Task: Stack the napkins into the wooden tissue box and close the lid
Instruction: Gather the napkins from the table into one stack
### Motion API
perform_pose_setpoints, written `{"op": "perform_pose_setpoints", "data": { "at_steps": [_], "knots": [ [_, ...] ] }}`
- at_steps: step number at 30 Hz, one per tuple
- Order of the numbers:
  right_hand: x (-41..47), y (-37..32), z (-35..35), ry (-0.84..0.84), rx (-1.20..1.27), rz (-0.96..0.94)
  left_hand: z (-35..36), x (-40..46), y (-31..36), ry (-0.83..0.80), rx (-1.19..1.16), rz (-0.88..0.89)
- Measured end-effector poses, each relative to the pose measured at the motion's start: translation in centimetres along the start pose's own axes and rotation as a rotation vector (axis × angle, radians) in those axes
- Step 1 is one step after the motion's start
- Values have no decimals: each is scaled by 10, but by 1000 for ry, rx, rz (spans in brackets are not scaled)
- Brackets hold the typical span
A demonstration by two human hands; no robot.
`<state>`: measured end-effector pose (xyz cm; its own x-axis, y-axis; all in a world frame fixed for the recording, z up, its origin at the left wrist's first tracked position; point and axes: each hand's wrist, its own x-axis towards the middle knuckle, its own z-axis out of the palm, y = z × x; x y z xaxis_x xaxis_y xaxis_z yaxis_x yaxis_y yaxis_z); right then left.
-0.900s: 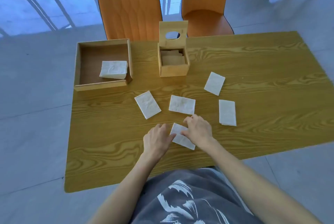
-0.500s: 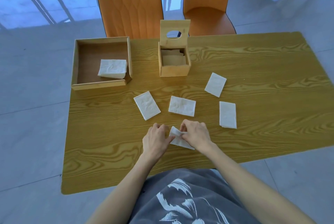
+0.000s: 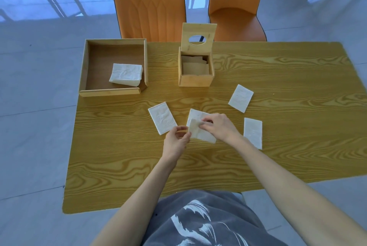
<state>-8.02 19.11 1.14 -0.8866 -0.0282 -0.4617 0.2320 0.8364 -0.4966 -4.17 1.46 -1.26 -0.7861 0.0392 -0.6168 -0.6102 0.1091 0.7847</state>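
The wooden tissue box point(image 3: 195, 81) stands at the table's far middle, its lid point(image 3: 198, 34) with an oval hole upright behind it; brownish sheets lie inside. My right hand point(image 3: 221, 127) pinches a white napkin point(image 3: 199, 133) by its top, and my left hand point(image 3: 176, 140) grips its left edge. The held napkin hangs just above another napkin point(image 3: 195, 113) lying flat. Three more loose napkins lie around: one to the left point(image 3: 162, 117), one at the far right point(image 3: 240, 100), one to the near right point(image 3: 252, 133).
A shallow wooden tray point(image 3: 111, 92) at the far left holds a stack of white napkins point(image 3: 126, 75). Two orange chairs point(image 3: 149, 3) stand behind the table point(image 3: 119, 176). The table's near edge runs just in front of my body.
The napkin that lay flat near the table's front edge has been lifted by both hands and carried away from me, over the middle napkin.
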Motion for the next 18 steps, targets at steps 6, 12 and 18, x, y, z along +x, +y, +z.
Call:
{"op": "perform_pose_setpoints", "data": {
  "at_steps": [6, 12, 18],
  "knots": [
    [30, -7, -11, 54, -60, -5, 7, 7, 8, 11, -122, -99],
    [36, -7, -1, 129, -205, 20, 13, 5, 11, -11, -158, -130],
    [34, 1, 8, 123, -304, 83, 13, 5, 11, -21, -133, -123]
  ]
}}
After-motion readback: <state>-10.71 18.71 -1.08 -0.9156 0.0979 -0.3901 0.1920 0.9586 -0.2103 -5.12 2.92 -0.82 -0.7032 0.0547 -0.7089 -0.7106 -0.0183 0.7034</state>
